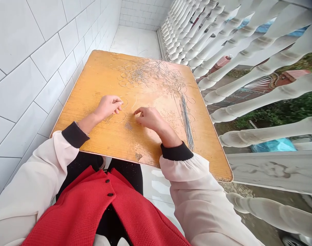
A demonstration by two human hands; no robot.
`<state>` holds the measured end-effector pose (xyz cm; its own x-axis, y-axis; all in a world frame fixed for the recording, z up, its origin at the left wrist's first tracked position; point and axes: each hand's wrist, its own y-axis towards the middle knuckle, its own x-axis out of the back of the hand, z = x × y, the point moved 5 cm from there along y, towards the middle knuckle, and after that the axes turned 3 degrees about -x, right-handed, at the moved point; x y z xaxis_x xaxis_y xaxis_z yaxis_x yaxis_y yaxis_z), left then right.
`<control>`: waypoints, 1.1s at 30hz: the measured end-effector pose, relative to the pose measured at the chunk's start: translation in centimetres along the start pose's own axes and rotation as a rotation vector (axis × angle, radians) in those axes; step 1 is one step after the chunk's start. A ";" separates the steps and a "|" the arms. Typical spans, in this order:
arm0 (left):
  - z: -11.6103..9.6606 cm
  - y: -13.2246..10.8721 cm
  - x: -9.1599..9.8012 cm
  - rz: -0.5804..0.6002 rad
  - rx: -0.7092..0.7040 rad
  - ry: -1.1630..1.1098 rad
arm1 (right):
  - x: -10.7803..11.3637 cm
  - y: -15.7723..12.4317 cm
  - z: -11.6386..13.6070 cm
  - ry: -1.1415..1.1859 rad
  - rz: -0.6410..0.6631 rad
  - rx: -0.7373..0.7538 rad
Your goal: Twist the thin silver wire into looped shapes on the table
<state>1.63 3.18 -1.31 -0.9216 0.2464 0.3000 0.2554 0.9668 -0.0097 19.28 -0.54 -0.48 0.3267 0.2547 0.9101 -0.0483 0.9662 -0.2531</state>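
Note:
My left hand (110,105) is over the near left part of the wooden table, its thumb and forefinger closed in a pinch. A thin curved wire (126,101) shows at those fingertips. To its right, my right hand (149,118) rests low over the tabletop, fingers curled and forefinger and thumb close together. Whatever these fingers grip is too fine to make out. Faint thin strands lie between and below the hands. Beyond them sits a loose tangle of looped wires (156,72). A bundle of straight grey wires (187,123) lies to the right of my right hand.
The worn yellow-brown table (107,138) has rounded corners and chipped patches. A white tiled wall (50,75) runs along the left. White balusters (248,75) line the right side, close to the table edge. My lap in a red garment (94,205) is at the near edge.

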 end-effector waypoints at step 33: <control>-0.6 -1.6 -2.0 0.189 -0.206 0.201 | -0.2 0.0 -0.3 0.240 -0.029 -0.080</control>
<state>3.29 1.13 -1.34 -0.7813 0.3819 0.4937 0.4887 0.8663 0.1034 19.51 -0.57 -0.74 0.5422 0.2011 0.8158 0.0361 0.9645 -0.2618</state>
